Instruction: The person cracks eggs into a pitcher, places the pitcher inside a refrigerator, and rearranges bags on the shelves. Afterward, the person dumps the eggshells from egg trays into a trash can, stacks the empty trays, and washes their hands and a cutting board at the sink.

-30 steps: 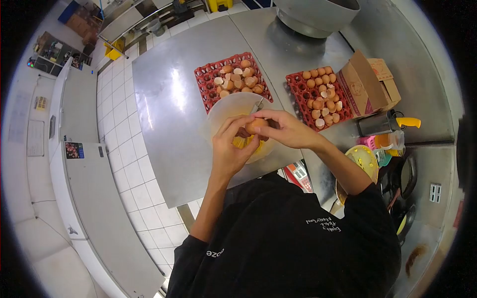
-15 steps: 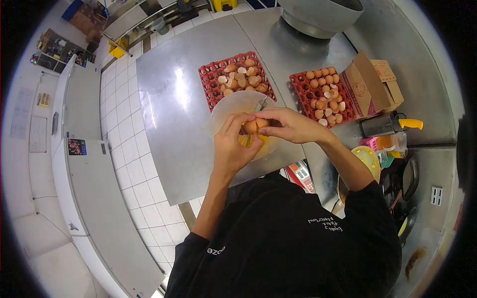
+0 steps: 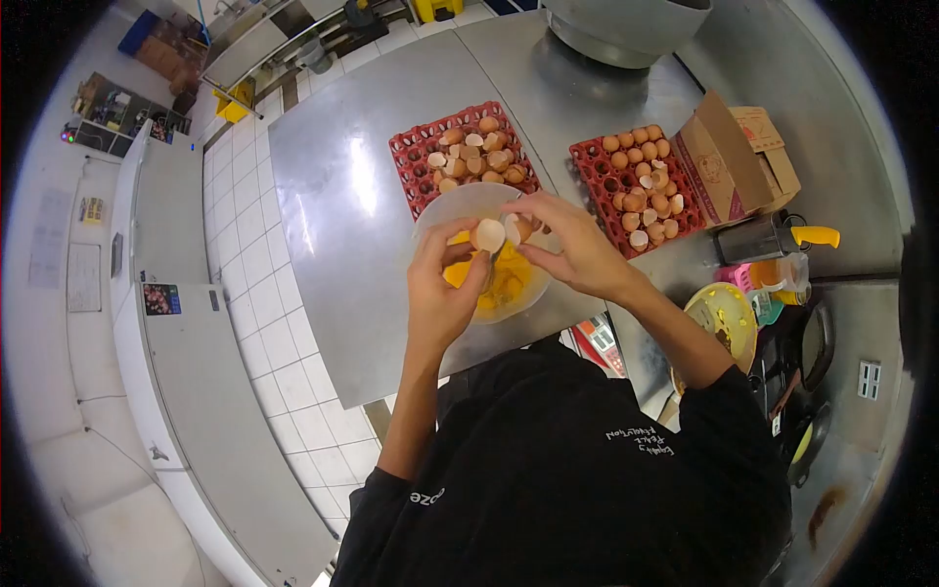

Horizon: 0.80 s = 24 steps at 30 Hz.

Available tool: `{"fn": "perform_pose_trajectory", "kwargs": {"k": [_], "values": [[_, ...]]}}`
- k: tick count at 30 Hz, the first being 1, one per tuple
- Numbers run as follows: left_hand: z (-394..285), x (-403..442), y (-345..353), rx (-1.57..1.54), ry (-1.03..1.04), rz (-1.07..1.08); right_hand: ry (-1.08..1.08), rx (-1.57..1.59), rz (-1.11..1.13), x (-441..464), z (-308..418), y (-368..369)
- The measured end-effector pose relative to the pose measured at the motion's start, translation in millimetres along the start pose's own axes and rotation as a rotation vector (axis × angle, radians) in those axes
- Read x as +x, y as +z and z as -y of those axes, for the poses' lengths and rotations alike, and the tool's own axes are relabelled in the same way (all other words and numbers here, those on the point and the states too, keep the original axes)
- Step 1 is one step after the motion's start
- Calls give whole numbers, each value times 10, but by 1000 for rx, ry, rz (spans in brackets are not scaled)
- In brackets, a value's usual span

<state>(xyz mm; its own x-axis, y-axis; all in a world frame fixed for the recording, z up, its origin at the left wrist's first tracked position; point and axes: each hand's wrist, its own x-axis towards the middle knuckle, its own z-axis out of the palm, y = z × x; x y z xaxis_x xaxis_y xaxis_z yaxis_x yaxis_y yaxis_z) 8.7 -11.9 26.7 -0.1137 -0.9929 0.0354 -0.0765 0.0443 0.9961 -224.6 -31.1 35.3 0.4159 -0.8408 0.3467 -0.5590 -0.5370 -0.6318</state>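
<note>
Above the bowl (image 3: pixel 437 210), my left hand (image 3: pixel 442 277) pinches one half of an eggshell (image 3: pixel 488 235), its pale inside showing. The other eggshell half (image 3: pixel 518 230) is between the fingers of my right hand (image 3: pixel 569 243), tilted beside the first. Yellow yolks and clear egg white (image 3: pixel 499 282) lie in the bowl beneath. A thin metal utensil, partly hidden by my fingers, stands in the bowl. Just behind the bowl, a red egg tray (image 3: pixel 411 157) carries broken shells.
A second red tray (image 3: pixel 594 176) at the right holds whole brown eggs and shells. Next to it are an open cardboard box (image 3: pixel 719 161), a yellow-handled tool (image 3: pixel 814 236) and a yellowish bowl (image 3: pixel 706 298). A large metal bowl (image 3: pixel 611 34) stands at the back of the steel table (image 3: pixel 323 215).
The egg held between both hands has come apart into two shell halves, one in each hand. The hands have moved slightly apart, and more of the bowl's yellow contents shows.
</note>
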Motion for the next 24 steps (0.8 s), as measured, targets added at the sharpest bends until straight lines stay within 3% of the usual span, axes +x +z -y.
{"fn": "perform_pose_trajectory", "kwargs": {"k": [2, 4, 6, 10, 12, 14, 16, 17, 19, 21, 23, 24], "values": [[90, 25, 27, 42, 22, 61, 195, 475, 23, -22, 19, 33], [82, 67, 112, 69, 50, 151, 191, 545, 16, -61, -55, 57], [-33, 82, 174, 359, 243, 77, 226, 653, 23, -167, -135, 4], [56, 21, 267, 320, 197, 63, 309, 801, -232, -373, -612, -93], [140, -39, 291, 619, 186, 114, 385, 584, -450, -544, -1193, -234], [121, -36, 359, 693, 234, 118, 482, 108, -443, -692, -1842, -355], [114, -29, 381, 773, 286, 116, 542, -316, -308, -785, -2045, -488], [124, -20, 379, 779, 280, 110, 537, -311, -312, -765, -2136, -488], [127, -3, 376, 793, 273, 107, 708, -725, -159, -727, -2350, -415], [126, -16, 382, 795, 260, 102, 697, -598, -141, -567, -2848, -323], [115, -13, 409, 788, 230, 111, 485, -619, -141, -420, -3056, -135], [101, -9, 399, 778, 206, 115, 626, -706, -74, -300, -3028, -84]]}}
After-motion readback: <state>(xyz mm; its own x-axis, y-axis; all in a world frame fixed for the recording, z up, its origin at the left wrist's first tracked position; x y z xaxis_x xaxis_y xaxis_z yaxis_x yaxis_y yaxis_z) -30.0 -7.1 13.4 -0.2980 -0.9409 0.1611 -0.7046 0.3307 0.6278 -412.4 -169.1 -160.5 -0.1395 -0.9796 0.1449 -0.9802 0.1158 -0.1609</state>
